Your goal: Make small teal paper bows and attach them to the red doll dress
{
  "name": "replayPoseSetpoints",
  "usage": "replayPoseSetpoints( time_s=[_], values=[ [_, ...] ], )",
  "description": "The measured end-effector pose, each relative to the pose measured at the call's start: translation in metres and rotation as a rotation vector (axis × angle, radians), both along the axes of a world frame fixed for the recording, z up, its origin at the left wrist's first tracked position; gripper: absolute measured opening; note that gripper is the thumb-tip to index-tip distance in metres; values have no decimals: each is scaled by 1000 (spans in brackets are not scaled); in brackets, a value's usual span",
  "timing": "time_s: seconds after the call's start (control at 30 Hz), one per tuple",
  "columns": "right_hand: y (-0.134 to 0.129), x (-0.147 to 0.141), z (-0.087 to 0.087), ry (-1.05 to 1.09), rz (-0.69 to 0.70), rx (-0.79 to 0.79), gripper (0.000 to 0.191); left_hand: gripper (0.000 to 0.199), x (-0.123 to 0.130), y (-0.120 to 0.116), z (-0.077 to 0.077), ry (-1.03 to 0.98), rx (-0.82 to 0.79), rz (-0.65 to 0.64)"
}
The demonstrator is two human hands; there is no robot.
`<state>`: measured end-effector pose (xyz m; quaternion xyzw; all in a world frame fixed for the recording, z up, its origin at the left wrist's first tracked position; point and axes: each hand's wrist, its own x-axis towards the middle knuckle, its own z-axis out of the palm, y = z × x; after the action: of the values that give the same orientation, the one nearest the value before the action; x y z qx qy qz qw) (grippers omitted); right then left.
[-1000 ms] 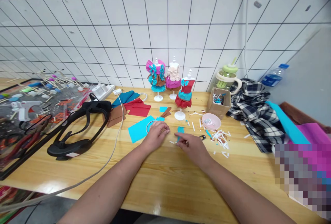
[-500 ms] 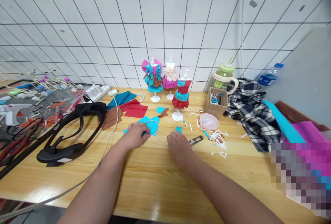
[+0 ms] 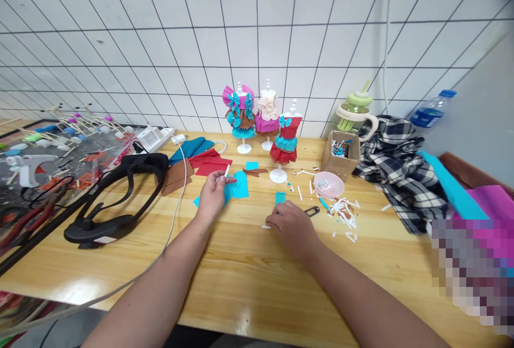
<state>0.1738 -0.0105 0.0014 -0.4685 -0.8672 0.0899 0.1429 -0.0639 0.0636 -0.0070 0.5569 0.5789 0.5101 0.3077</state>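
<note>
Left hand (image 3: 212, 195) grasps a thin white ring (image 3: 227, 171) by blue paper (image 3: 241, 185); right hand (image 3: 291, 226) curls beside a white strip (image 3: 265, 226), its grip impossible to tell; open tabletop (image 3: 241, 275) stretches from both to the near edge

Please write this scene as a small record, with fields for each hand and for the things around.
Left hand: holds a thin white object over blue sheets
Right hand: low over the table, beside a white strip; grip unclear
Partly hidden: black tool, behind right hand
Back: three small dressed mannequins, upright
Right side: pink bowl, cardboard box
Left side: black headset
</note>
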Motion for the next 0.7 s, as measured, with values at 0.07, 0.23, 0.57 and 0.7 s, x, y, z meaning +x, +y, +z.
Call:
replayPoseSetpoints(
  time_s=[0.07,0.23,0.57,0.7],
  values=[
    [-3,-6,-2,-78,23,-29,25,27,1,2,-3,-143,14,23],
    [-4,-2,-3,-118,16,-69,29,31,10,1,-3,-347,22,-33],
    [-13,1,-5,-10,10,-109,29,41,29,-14,7,-507,-46,-177],
    [-16,-5,-6,-148,33,-74,22,44,32,-17,8,-479,-37,-180]
  ],
)
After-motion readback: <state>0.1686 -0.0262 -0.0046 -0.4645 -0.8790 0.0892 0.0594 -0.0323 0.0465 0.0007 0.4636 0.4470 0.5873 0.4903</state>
